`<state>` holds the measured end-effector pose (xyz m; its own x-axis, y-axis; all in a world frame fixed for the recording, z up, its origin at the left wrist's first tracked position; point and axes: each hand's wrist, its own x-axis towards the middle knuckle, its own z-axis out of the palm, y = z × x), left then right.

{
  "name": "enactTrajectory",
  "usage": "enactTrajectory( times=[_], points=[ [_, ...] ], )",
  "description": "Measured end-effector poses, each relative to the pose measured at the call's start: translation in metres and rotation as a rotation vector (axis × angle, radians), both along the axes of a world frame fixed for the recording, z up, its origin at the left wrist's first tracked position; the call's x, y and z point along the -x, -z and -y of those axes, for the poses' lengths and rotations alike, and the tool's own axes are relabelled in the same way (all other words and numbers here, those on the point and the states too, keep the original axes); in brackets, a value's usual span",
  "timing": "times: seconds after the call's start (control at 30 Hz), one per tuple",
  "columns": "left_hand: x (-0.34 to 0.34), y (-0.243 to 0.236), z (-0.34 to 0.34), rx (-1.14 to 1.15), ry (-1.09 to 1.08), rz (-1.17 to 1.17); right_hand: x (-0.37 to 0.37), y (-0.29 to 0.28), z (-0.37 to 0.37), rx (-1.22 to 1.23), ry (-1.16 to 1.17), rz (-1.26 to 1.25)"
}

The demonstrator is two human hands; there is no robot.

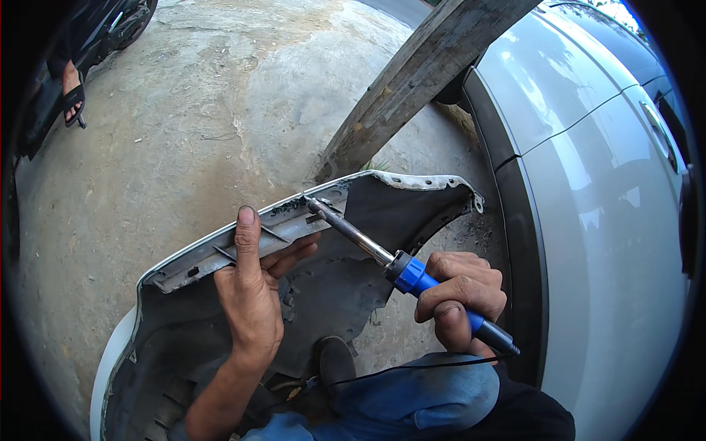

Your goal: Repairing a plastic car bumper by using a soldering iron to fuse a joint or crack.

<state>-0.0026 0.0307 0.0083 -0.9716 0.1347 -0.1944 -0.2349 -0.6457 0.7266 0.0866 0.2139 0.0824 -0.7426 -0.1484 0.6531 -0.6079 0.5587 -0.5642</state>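
A car bumper cover [323,283] lies across my lap with its dark inner side toward me and its pale outer edge along the far side. My left hand [254,283] grips its upper flange, thumb over the edge and fingers behind. In my right hand [463,298] is a soldering iron [412,273] with a blue handle and a long metal barrel. Its tip meets the flange, next to a rough, dark, melted-looking patch [290,208]. From the handle's end a black cord [419,365] runs left across my knee.
A white car [588,220] stands close on my right. A wooden post [412,88] leans up beyond the bumper cover. At the far left, a person's sandalled foot [74,103] rests beside a dark motorcycle [110,33]. Rough concrete ground [169,147] spreads between them. My shoe [336,359] shows below.
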Motion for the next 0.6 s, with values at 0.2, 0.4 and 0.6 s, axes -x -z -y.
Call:
enactTrajectory(
  times=[0.2, 0.4, 0.6],
  points=[
    [0.0, -0.0029, 0.0017, 0.014, 0.011, 0.005, 0.0018, 0.0003, -0.0003, -0.015, -0.027, -0.003],
    [0.0011, -0.0027, 0.0004, 0.003, 0.01, -0.003, 0.0021, -0.0018, 0.0003, -0.014, -0.017, -0.003],
    [0.0003, -0.0021, -0.0006, -0.01, 0.008, 0.004, 0.0015, -0.0049, 0.0022, -0.006, -0.002, 0.017]
  ],
)
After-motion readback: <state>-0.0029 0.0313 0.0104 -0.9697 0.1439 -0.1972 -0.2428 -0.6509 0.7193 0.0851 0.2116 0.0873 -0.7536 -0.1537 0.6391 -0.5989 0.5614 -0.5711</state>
